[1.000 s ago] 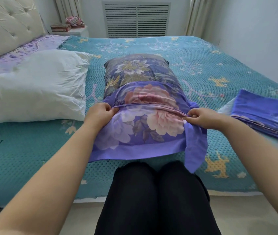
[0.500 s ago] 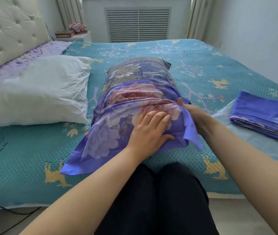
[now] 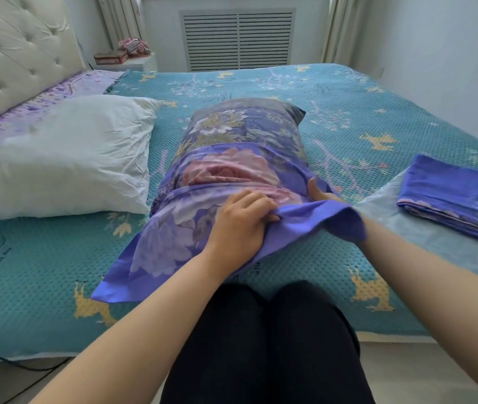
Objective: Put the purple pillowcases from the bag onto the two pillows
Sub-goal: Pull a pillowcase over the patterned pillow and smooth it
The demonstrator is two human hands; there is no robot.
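Purple satin printed with large pink and white blooms, the pillowcase [image 3: 232, 182] lies lengthwise in the middle of the bed, drawn partway over a pillow [image 3: 246, 123] in a darker floral cover whose far end shows beyond the case's edge. The near end of the case lies loose and flat on the teal bedspread [image 3: 42, 258], one corner reaching toward the bed's near edge. The left hand [image 3: 239, 225] rests on top of the case near its open end, fingers curled and bunching a fold of the fabric against the thumb. The right hand [image 3: 321, 193] is at the right side of the pillow, mostly hidden under a raised flap of plain purple cloth; only the thumb and part of the palm show, so whether it is gripping the fabric cannot be told. To the left, just beside the covered pillow, lies a bare white pillow [image 3: 66, 158]. Well apart to the right, a second folded purple pillowcase [image 3: 450, 196] sits on a pale translucent bag [image 3: 401, 225] spread flat on the bedspread. A tufted cream headboard [image 3: 13, 53] stands at the far left.
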